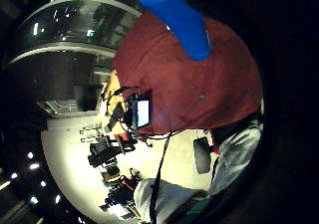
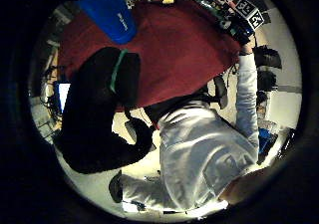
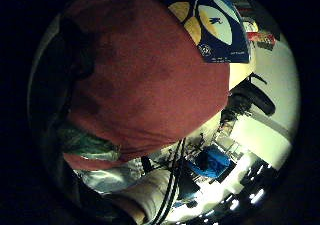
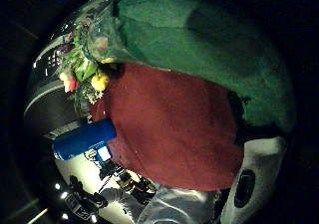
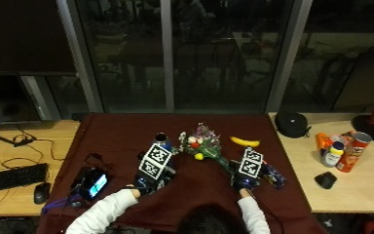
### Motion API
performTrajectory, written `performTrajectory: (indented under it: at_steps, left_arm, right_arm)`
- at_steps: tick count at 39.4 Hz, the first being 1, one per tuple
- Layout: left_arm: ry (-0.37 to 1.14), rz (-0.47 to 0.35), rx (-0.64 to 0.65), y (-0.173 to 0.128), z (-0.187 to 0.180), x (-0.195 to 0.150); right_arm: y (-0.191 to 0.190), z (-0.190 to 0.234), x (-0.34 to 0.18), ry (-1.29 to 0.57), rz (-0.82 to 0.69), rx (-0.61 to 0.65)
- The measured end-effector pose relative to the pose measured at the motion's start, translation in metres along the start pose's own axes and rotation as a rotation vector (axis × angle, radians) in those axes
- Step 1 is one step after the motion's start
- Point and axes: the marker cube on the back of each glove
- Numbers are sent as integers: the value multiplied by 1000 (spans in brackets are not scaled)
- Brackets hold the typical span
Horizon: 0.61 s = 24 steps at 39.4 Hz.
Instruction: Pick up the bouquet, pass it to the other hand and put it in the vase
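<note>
Outside view from above and behind: a person is seated at a worktop point(image 5: 122, 131) covered by a dark red cloth point(image 5: 193, 185), with both forearms reaching forward. A bouquet point(image 5: 203, 146) is seen lying on the cloth near the middle, its head pointing away from the person and its stems running back toward the right hand point(image 5: 247, 178). The head is made up of small pink, red and yellow blooms among green leaves, with a purplish sprig at the far end. In the right thumb side palm view the lower part is shown wrapped in green paper that fills much of the picture, so it lies close against that palm; whether the fingers of the right hand are curled around the wrap cannot be told.

The left hand point(image 5: 149, 179) is held over the cloth to the left of the flowers, apart from them; the set of its fingers cannot be told either. A blue vase point(image 5: 161, 141) stands upright on the cloth just beyond the left hand and just beside the flower heads.

A yellow banana point(image 5: 245, 142) lies on the cloth to the right of the bouquet. A small lit screen point(image 5: 95, 184) rests near the cloth's left edge. A keyboard point(image 5: 10, 177) and mouse point(image 5: 40, 192) sit on the bare wood further left.
</note>
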Motion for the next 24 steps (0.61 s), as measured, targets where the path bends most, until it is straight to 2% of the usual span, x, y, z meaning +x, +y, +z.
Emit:
performTrajectory:
  at_steps: [6, 14, 20, 24]
  left_arm:
    - [-1, -1, -6, 0, -2, -1]
    - [-11, 13, -55, 1, -9, -1]
    - [40, 23, -48, -3, -27, -3]
    - [138, 49, -34, -11, -41, -7]
  right_arm:
    - [-12, 3, 2, -15, 20, 82]
    - [-22, -4, 9, -79, 20, 123]
    - [-16, -23, 14, -158, 23, 344]
    - [-14, -36, 15, -322, -6, 448]
